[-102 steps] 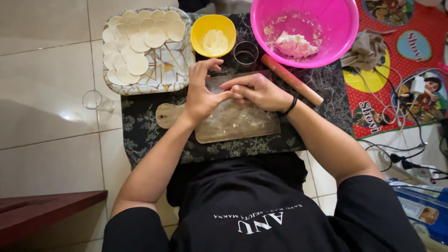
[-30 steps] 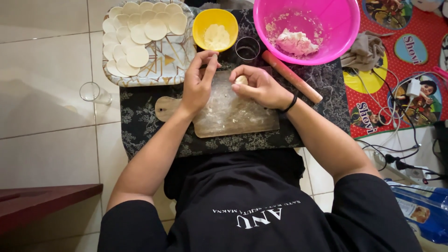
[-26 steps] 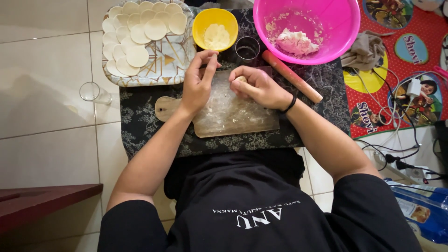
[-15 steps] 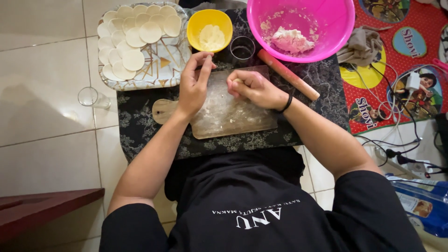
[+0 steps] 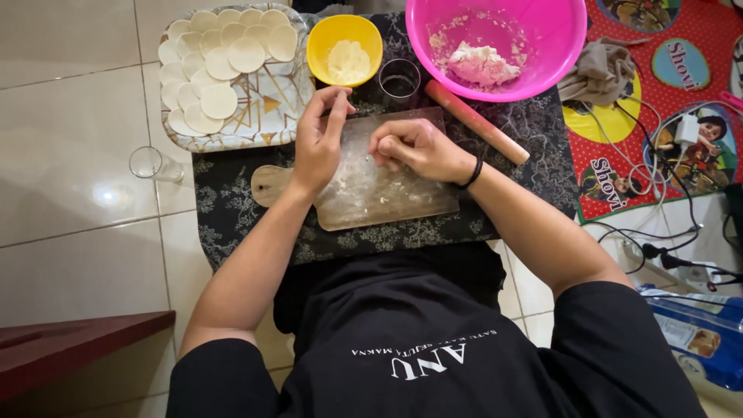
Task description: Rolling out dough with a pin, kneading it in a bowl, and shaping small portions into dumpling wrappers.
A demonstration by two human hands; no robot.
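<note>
My left hand [image 5: 319, 143] lies on the floured wooden board [image 5: 387, 197]. Its fingers are drawn together, with the tips pinched just below the yellow bowl of flour [image 5: 344, 50]. My right hand [image 5: 418, 147] rests on the board's upper middle, curled over a small piece of dough that its fingers mostly hide. A wooden rolling pin [image 5: 476, 122] lies slanted just right of that hand. The pink bowl [image 5: 557, 46] behind it holds a lump of dough [image 5: 480, 63]. A patterned tray [image 5: 267, 116] at the upper left carries several thin round dough discs [image 5: 220, 101].
A small glass [image 5: 399, 77] stands between the two bowls, and another glass [image 5: 151, 164] sits on the tiled floor at left. A dark patterned cloth [image 5: 232, 224] lies under the board. At right are a red printed mat [image 5: 658, 155], a crumpled rag [image 5: 600, 70], cables and a charger [image 5: 685, 128].
My left fingertips have moved up from the board toward the yellow bowl and pinched together. My right hand has closed over the small dough piece that showed earlier.
</note>
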